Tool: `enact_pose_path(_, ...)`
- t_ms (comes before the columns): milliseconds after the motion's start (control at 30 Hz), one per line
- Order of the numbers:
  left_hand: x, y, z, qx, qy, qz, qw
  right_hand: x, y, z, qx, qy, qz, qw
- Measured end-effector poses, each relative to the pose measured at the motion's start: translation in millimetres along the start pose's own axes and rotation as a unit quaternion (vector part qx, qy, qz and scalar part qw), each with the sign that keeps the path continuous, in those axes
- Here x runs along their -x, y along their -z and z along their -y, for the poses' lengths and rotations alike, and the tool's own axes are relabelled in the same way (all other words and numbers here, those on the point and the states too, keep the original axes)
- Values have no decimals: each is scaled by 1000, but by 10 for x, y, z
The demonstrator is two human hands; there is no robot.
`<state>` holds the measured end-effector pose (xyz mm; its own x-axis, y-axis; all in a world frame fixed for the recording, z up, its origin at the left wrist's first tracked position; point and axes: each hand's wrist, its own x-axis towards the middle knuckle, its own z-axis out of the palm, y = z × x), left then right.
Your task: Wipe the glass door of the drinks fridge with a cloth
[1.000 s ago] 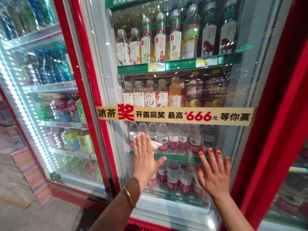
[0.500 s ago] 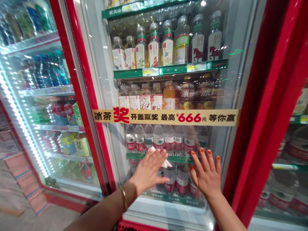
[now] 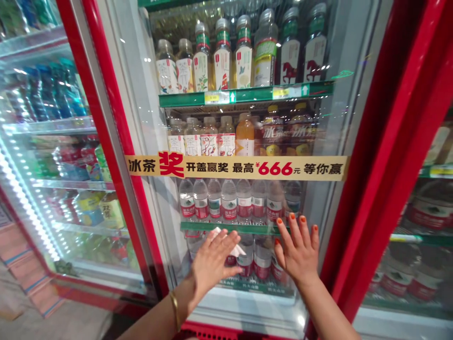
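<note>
A glass cooler door with a red frame (image 3: pixel 123 141) fills the middle of the head view. My left hand (image 3: pixel 216 259) presses a white cloth or tissue (image 3: pixel 239 249) against the lower glass, its fingers stretched over it. To its right, my right hand (image 3: pixel 299 250) lies against the glass with fingers spread and holds nothing. Above both hands a yellow banner strip (image 3: pixel 226 168) crosses the door. Behind the glass stand water bottles (image 3: pixel 229 200) with red and white labels.
Another lit cooler (image 3: pixel 49 125) stands on the left, with stacked cartons (image 3: pixel 30 274) at its lower left. More shelves with large bottles (image 3: pixel 433 208) show through glass at the right. Tea bottles (image 3: pixel 222 61) line the upper shelf.
The view has shifted slightly, so the door and bottles sit a little further left and higher. My left hand with the cloth is slightly lower on the glass; my right hand remains spread.
</note>
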<state>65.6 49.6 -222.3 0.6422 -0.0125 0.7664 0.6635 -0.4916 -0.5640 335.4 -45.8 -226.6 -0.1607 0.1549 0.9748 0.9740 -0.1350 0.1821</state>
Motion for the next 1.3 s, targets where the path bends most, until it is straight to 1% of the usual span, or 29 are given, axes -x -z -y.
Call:
enact_pose_path(67,13,27,258,-1,72,-5,997,-4,-14,18,14,-4,-7,1000)
enact_pose_path(133,-250,87,595,28,154,-15,988,-22,-20,34,21,-15,-15,1000)
enact_pose_path(167,-430,114,702,48,180,-23,982,-33,-19,39,22,-19,-14,999)
enact_pose_path(200,-598,130,734,66,191,-30,979,-45,-15,43,23,-22,-10,999)
enact_pose_path(233,-721,134,684,77,185,-33,979,-54,-9,44,23,-22,-4,999)
enact_pose_path(300,-751,111,394,75,112,-21,991,-66,3,44,26,-18,4,999)
enact_pose_path(367,-512,74,55,68,-6,2,998,-68,11,44,30,-18,1,999)
enact_pose_path(400,-350,59,-47,67,-56,9,996,-66,11,45,33,-19,-1,999)
enact_pose_path(433,-206,50,-73,67,-86,10,994,-62,9,46,35,-20,-3,999)
enact_pose_path(467,-115,49,-19,70,-94,6,993,-58,4,47,37,-21,-4,999)
enact_pose_path(500,-98,60,104,72,-77,2,994,-53,-3,48,38,-22,-3,999)
enact_pose_path(533,-164,81,268,75,-40,-3,996,-48,-10,49,39,-23,-1,999)
enact_pose_path(600,-490,139,578,87,62,-15,994,-36,-19,46,41,-26,1,999)
enact_pose_path(633,-687,160,658,96,107,-25,989,-29,-21,43,40,-26,0,999)
enact_pose_path(667,-856,165,660,103,137,-34,985,-22,-20,38,39,-27,1,999)
enact_pose_path(700,-962,151,585,107,147,-39,982,-15,-17,32,36,-27,2,999)
enact_pose_path(733,-980,118,448,107,135,-36,984,-8,-14,26,33,-27,5,999)
enact_pose_path(767,-903,72,279,102,104,-26,989,-2,-11,20,30,-27,8,999)
enact_pose_path(833,-510,-38,-4,79,8,6,997,11,-11,10,27,-29,9,999)
enact_pose_path(867,-250,-88,-51,70,-26,11,997,18,-15,8,26,-31,7,999)
enact_pose_path(900,7,-124,-10,61,-27,16,998,25,-22,7,25,-33,4,999)
enact_pose_path(933,226,-141,114,55,-1,12,998,32,-30,8,24,-36,1,999)
enact_pose_path(1000,479,-117,508,46,115,13,992,46,-47,13,20,-42,-1,999)
enact_pose_path(1067,496,-64,832,42,236,23,971,59,-60,17,18,-48,0,999)
enact_pose_path(1100,468,-53,880,40,275,28,960,64,-64,17,17,-50,0,999)
enact_pose_path(1133,452,-60,832,37,292,27,955,68,-66,15,18,-52,0,998)
enact_pose_path(1167,470,-83,697,33,285,20,958,69,-66,12,18,-53,-1,998)
enact_pose_path(1233,640,-149,278,25,224,-3,974,66,-66,7,19,-49,-4,999)
enact_pose_path(1300,918,-191,-80,33,136,-15,990,57,-63,5,18,-40,-10,999)
